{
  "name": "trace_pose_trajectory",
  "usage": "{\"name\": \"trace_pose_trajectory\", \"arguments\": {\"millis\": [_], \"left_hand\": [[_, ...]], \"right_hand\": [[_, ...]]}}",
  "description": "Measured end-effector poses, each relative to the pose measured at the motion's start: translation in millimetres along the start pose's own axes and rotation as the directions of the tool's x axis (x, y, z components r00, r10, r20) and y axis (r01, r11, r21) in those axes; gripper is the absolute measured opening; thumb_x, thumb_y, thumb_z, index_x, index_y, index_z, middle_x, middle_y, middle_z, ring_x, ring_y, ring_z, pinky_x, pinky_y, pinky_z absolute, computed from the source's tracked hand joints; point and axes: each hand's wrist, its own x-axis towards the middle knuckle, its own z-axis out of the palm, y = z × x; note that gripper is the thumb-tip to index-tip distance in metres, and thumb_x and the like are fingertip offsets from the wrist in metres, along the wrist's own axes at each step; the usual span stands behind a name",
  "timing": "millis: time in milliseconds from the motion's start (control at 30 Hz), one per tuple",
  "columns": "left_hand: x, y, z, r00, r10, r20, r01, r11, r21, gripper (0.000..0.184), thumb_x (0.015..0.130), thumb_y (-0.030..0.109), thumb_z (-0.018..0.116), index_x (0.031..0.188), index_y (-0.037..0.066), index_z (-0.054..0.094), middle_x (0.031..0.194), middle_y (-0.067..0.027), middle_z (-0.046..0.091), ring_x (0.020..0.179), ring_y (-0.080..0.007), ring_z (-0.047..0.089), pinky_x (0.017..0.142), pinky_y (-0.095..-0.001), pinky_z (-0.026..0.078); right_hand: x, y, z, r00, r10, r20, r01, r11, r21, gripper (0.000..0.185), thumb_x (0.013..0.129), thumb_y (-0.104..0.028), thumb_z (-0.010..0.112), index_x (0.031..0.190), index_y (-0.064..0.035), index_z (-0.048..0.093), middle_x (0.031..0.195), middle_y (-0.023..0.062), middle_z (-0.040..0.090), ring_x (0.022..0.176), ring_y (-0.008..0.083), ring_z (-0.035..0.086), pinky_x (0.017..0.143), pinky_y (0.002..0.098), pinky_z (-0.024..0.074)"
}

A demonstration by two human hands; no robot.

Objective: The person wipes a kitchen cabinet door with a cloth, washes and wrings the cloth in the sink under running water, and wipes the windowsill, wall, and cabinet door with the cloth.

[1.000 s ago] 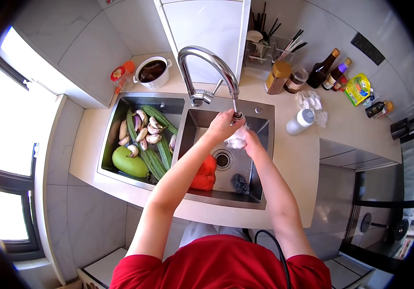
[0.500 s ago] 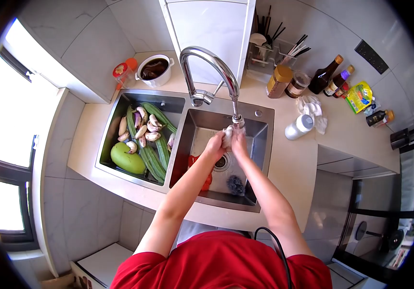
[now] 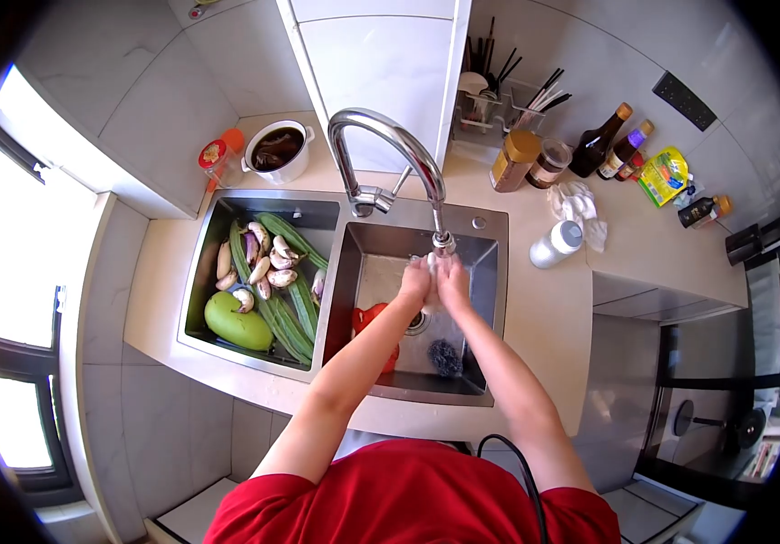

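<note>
Under the running faucet point(image 3: 443, 240), my left hand point(image 3: 415, 279) and my right hand point(image 3: 452, 281) are close together over the right sink basin point(image 3: 345, 263). Between their fingers is a small whitish garlic-like bulb point(image 3: 432, 272), mostly covered and blurred by water; its exact kind is unclear. Below the hands are the drain and a dark scouring pad point(image 3: 445, 357). Something red and glossy point(image 3: 367, 316) lies in the basin, partly behind my left forearm. The left basin point(image 3: 317, 213) holds several white-and-purple bulbs point(image 3: 282, 278), long green ridged gourds point(image 3: 283, 325) and a round green gourd point(image 3: 237, 322).
A white pot point(image 3: 292, 168) of dark liquid and a red-lidded jar point(image 3: 213, 156) stand behind the left basin. To the right are a white bottle point(image 3: 557, 245), a cloth point(image 3: 580, 210), a gold-lidded jar point(image 3: 514, 161), sauce bottles point(image 3: 599, 142) and a utensil rack point(image 3: 485, 107).
The camera view has tilted slightly, so the sink and counter sit lower in the picture. My hands stay together under the faucet, with the whitish bulb more covered now.
</note>
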Motion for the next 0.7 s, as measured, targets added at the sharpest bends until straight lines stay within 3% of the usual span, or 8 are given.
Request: {"name": "trace_pose_trajectory", "arguments": {"millis": [133, 200, 233, 333, 433, 533, 600, 700], "left_hand": [[-9.3, 13.1, 11.4, 0.996, 0.028, -0.086, 0.003, 0.937, 0.348, 0.034, 0.095, 0.028, 0.042, 0.105, 0.001, 0.059, 0.099, -0.0117, 0.064, 0.088, -0.0199, 0.060, 0.076, -0.0318, 0.048], [-25.4, 41.6, 16.6, 0.981, -0.191, -0.022, 0.188, 0.976, -0.107, 0.034, 0.094, 0.029, 0.040, 0.107, 0.002, 0.058, 0.100, -0.0112, 0.063, 0.087, -0.0197, 0.060, 0.076, -0.0312, 0.048], [-17.0, 31.4, 12.0, 0.996, -0.090, 0.015, 0.091, 0.983, -0.158, 0.033, 0.094, 0.028, 0.040, 0.112, 0.005, 0.055, 0.100, -0.0103, 0.062, 0.085, -0.0191, 0.060, 0.074, -0.0312, 0.049], [-2.8, 23.9, -4.6, 0.991, -0.092, 0.094, 0.102, 0.989, -0.110, 0.031, 0.092, 0.024, 0.044, 0.117, 0.007, 0.051, 0.102, -0.0091, 0.061, 0.087, -0.0189, 0.060, 0.073, -0.0319, 0.050], [-47.7, 72.5, -2.7, 0.910, -0.267, 0.318, 0.285, 0.958, -0.012, 0.030, 0.089, 0.019, 0.050, 0.117, 0.010, 0.050, 0.100, -0.0052, 0.060, 0.090, -0.0180, 0.059, 0.072, -0.0331, 0.051], [-60.9, 86.2, -4.3, 0.887, -0.209, 0.411, 0.224, 0.974, 0.012, 0.031, 0.088, 0.019, 0.055, 0.117, 0.010, 0.051, 0.092, -0.0031, 0.061, 0.083, -0.0155, 0.060, 0.071, -0.0305, 0.051], [-51.8, 81.7, -10.1, 0.872, -0.028, 0.488, -0.220, 0.869, 0.443, 0.039, 0.084, 0.017, 0.061, 0.119, 0.006, 0.051, 0.094, -0.0052, 0.062, 0.081, -0.0145, 0.060, 0.067, -0.0308, 0.052], [-40.2, 82.2, -12.8, 0.941, -0.159, 0.299, -0.019, 0.858, 0.514, 0.036, 0.085, 0.023, 0.060, 0.116, 0.005, 0.054, 0.091, -0.0047, 0.061, 0.078, -0.0120, 0.058, 0.064, -0.0268, 0.049]], "right_hand": [[10.2, 14.7, -3.3, 0.997, -0.046, -0.066, 0.050, 0.997, 0.052, 0.027, 0.090, -0.018, 0.047, 0.108, -0.0009, 0.055, 0.092, 0.0247, 0.062, 0.086, 0.0405, 0.061, 0.072, 0.0464, 0.0474], [-1.6, 24.4, 13.4, 0.952, -0.096, -0.289, 0.124, 0.989, 0.079, 0.026, 0.092, -0.019, 0.043, 0.103, 0.0019, 0.054, 0.095, 0.0260, 0.061, 0.089, 0.0428, 0.058, 0.077, 0.0465, 0.0463], [-10.9, 15.0, 10.0, 0.981, 0.145, -0.128, -0.124, 0.979, 0.161, 0.027, 0.093, -0.019, 0.042, 0.106, 0.0017, 0.055, 0.099, 0.0261, 0.060, 0.091, 0.0422, 0.057, 0.078, 0.0457, 0.0459], [-16.9, 1.5, 1.4, 0.992, -0.120, -0.029, 0.123, 0.982, 0.142, 0.031, 0.095, -0.025, 0.043, 0.104, 0.0005, 0.056, 0.093, 0.0235, 0.061, 0.085, 0.0370, 0.061, 0.074, 0.0429, 0.0471], [15.9, 31.4, -14.1, 0.895, 0.353, 0.273, -0.441, 0.794, 0.419, 0.033, 0.097, -0.032, 0.043, 0.105, -0.0035, 0.057, 0.084, 0.0065, 0.063, 0.076, 0.0161, 0.059, 0.069, 0.0332, 0.0478], [23.2, 55.7, -13.3, 0.889, 0.349, 0.296, -0.451, 0.554, 0.700, 0.032, 0.095, -0.033, 0.046, 0.107, -0.0057, 0.056, 0.095, 0.0075, 0.061, 0.085, 0.0170, 0.059, 0.075, 0.0317, 0.0476], [23.3, 42.3, -16.8, 0.883, 0.337, 0.325, -0.468, 0.586, 0.662, 0.033, 0.095, -0.035, 0.047, 0.107, -0.0058, 0.056, 0.096, 0.0070, 0.061, 0.086, 0.0168, 0.059, 0.075, 0.0315, 0.0476], [17.4, 24.7, -31.6, 0.846, 0.345, 0.408, -0.529, 0.638, 0.559, 0.036, 0.093, -0.038, 0.049, 0.107, -0.0058, 0.056, 0.097, 0.0063, 0.061, 0.088, 0.0162, 0.058, 0.076, 0.0313, 0.0473]]}}
